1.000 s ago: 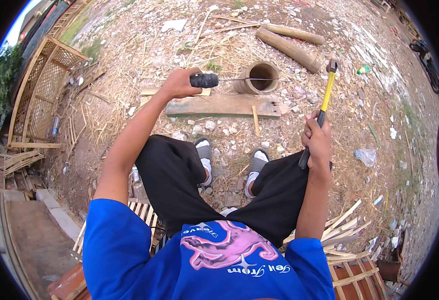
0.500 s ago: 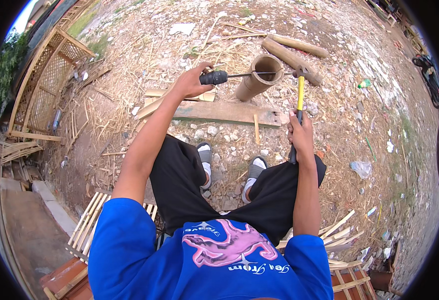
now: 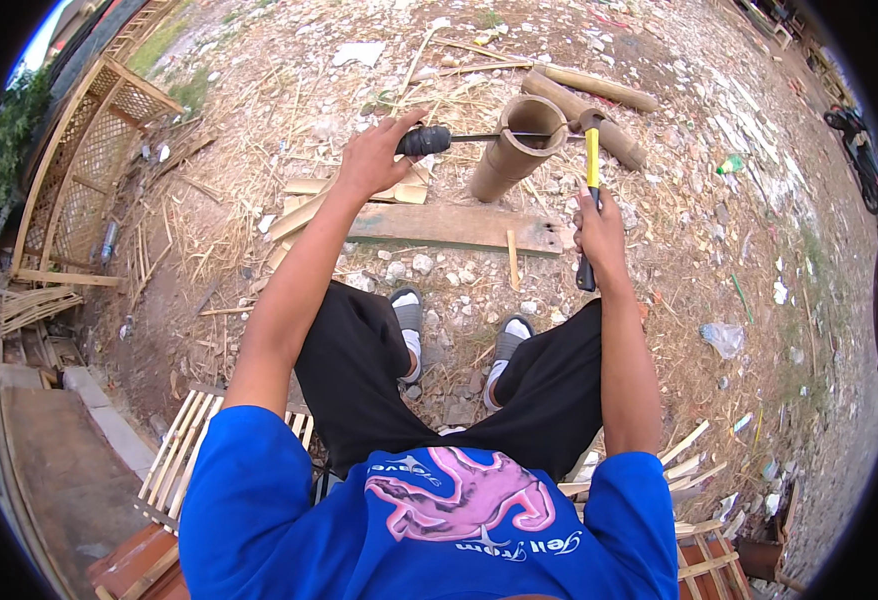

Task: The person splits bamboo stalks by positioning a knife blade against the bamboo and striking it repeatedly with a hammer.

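Bamboo tube (image 3: 506, 168) between the hands (image 3: 372, 160) (image 3: 602, 235), left round black handle (image 3: 425, 141), right round hammer (image 3: 592, 158)

Your left hand (image 3: 373, 160) is holding a black-handled knife (image 3: 425, 140) across a bamboo tube (image 3: 506, 170). Your right hand (image 3: 601, 232) is gripping a yellow-shafted hammer (image 3: 592, 155).

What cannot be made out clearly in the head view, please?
Inside bottom of the brown tube: head view, hidden by its near wall.
Middle of the hammer handle: head view, covered by the right hand.
Contact between hammer head and blade: head view, too small to tell.
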`<state>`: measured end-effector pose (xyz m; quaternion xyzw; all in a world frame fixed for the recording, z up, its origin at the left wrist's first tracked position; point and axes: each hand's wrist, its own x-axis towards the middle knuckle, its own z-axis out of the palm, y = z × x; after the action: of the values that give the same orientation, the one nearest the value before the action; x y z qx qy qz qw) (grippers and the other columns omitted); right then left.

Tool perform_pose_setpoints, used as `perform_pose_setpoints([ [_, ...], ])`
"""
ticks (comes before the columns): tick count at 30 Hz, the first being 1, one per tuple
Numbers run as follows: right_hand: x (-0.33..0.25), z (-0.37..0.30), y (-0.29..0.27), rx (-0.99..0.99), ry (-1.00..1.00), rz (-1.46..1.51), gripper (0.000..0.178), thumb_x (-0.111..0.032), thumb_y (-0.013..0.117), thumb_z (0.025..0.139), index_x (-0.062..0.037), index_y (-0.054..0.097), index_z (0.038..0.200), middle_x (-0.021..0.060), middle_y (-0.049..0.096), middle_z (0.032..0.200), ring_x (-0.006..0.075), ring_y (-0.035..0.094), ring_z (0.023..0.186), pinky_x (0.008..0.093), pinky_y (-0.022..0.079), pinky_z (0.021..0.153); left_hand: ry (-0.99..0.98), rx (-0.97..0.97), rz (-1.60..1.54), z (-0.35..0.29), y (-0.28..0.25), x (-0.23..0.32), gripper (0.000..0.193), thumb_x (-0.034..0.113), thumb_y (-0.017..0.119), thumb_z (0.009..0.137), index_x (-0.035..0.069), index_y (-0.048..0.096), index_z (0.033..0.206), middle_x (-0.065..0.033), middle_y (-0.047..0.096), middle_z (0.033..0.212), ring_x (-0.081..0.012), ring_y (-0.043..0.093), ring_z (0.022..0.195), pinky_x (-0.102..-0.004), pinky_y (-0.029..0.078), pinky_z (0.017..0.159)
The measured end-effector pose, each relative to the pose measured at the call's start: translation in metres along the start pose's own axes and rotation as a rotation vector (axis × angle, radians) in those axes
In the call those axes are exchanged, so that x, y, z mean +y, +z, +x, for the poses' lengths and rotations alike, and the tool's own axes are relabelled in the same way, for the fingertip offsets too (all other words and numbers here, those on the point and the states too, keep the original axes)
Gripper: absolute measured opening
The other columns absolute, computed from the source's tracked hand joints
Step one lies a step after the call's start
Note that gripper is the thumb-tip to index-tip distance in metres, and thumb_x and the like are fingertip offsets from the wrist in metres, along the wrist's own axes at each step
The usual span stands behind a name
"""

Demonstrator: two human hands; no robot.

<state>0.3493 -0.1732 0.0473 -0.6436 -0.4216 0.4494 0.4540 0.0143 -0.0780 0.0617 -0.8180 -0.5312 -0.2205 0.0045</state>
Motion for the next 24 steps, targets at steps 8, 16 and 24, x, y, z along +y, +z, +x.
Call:
perform_pose_setpoints([
  [8, 0.023, 0.035, 0.007, 0.021, -0.092, -0.284, 0.03, -0.029, 0.048, 0.1, -0.0001, 0.052, 0.109, 0.0089, 0.056, 0.071, 0.0179, 0.058, 0.057, 0.0347, 0.045, 0.052, -0.065, -0.025, 0.058, 0.019, 0.012, -0.015, 0.079, 0.024, 0.075, 0.076, 0.034, 0.037, 0.144, -0.0136, 0.057, 0.112, -0.0362, 0.064, 0.097, -0.0479, 0.052, 0.08],
  [16, 0.034, 0.043, -0.007, 0.044, -0.08, -0.337, 0.026, -0.027, 0.048, 0.1, -0.0015, 0.046, 0.105, 0.0113, 0.055, 0.073, 0.0216, 0.058, 0.056, 0.0361, 0.046, 0.046, 0.264, 0.133, 0.069, 0.015, 0.011, 0.002, 0.065, 0.063, 0.065, 0.081, 0.041, 0.048, 0.139, -0.0114, 0.03, 0.148, -0.0341, 0.027, 0.137, -0.0622, 0.02, 0.109],
  [24, 0.028, 0.03, -0.006, -0.004, 0.027, -0.306, 0.03, -0.029, 0.049, 0.1, 0.0001, 0.049, 0.107, 0.0201, 0.062, 0.085, 0.0337, 0.063, 0.071, 0.0449, 0.047, 0.069, 0.044, -0.15, 0.243, 0.004, -0.001, 0.028, 0.072, 0.066, 0.059, 0.084, 0.029, 0.044, 0.144, -0.005, 0.049, 0.14, -0.0302, 0.035, 0.137, -0.0595, 0.025, 0.11],
])
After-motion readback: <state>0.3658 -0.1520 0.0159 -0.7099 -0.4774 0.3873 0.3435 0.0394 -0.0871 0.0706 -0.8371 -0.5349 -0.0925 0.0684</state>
